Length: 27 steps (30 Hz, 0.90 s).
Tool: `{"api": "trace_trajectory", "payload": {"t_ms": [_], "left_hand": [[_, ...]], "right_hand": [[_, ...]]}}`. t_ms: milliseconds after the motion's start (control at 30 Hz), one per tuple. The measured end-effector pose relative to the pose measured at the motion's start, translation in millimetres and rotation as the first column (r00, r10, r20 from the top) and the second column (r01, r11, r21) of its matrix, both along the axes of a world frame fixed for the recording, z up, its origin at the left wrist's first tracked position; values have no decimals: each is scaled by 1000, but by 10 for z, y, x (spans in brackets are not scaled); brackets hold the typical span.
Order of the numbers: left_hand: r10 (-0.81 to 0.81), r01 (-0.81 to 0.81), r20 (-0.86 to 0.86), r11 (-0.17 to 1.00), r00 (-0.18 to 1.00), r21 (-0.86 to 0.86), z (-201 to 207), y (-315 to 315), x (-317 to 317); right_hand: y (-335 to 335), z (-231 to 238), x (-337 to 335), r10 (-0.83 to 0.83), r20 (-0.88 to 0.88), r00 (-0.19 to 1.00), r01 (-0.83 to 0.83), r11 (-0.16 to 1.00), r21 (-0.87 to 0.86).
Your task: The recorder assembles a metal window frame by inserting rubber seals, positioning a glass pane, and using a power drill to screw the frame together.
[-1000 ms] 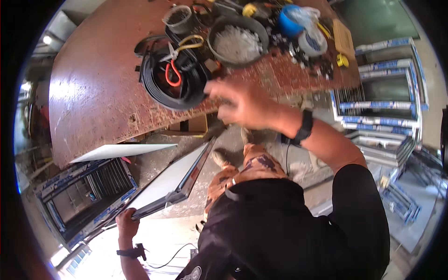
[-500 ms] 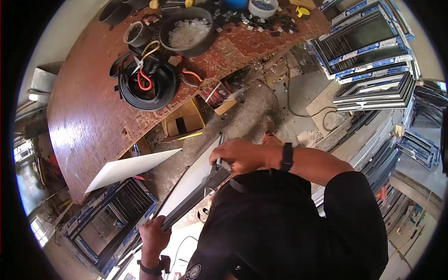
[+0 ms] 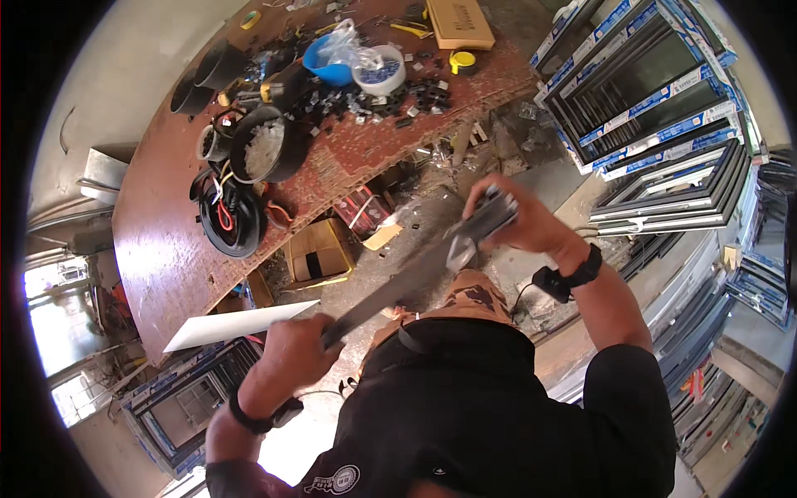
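Observation:
I hold a long dark metal profile bar level in front of my body, slanting from lower left to upper right. My left hand is closed around its lower left end. My right hand, with a black watch on the wrist, grips the upper right end, fingers wrapped over the bar's tip. The bar hangs above the dusty floor, between me and the reddish-brown workbench.
On the bench lie a black bowl of white pieces, a black tray with coiled cables, a blue bowl and several small dark parts. Cardboard boxes sit under it. Stacked window frames stand at right, another frame at lower left.
My right hand came back from the bench to the bar and now grips its far end. The bar has swung up to a flatter slant, and the view has shifted right.

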<state>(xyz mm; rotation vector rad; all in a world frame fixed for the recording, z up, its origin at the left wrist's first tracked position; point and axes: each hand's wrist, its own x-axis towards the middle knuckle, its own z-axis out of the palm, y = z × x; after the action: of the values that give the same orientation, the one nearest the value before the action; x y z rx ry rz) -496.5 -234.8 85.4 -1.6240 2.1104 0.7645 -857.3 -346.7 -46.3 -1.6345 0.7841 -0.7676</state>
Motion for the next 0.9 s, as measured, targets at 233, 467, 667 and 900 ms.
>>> {"api": "trace_trajectory", "payload": {"t_ms": [233, 467, 667, 900], "left_hand": [[-81, 80, 28, 996, 996, 26, -337, -1139, -1224], [-186, 181, 70, 981, 980, 73, -417, -1880, -1915], [-189, 167, 151, 974, 970, 152, -501, -2300, -2135], [-92, 84, 135, 995, 987, 59, -723, -2375, -1619]], "right_hand": [[-711, -268, -1361, -210, 81, 974, 194, 967, 166], [-1084, -389, -1833, -385, 49, 922, 361, 898, 251], [-1110, -820, -1891, -441, 93, 893, 398, 868, 297], [-1284, -824, -1472, -411, -43, 911, 413, 907, 83]]}}
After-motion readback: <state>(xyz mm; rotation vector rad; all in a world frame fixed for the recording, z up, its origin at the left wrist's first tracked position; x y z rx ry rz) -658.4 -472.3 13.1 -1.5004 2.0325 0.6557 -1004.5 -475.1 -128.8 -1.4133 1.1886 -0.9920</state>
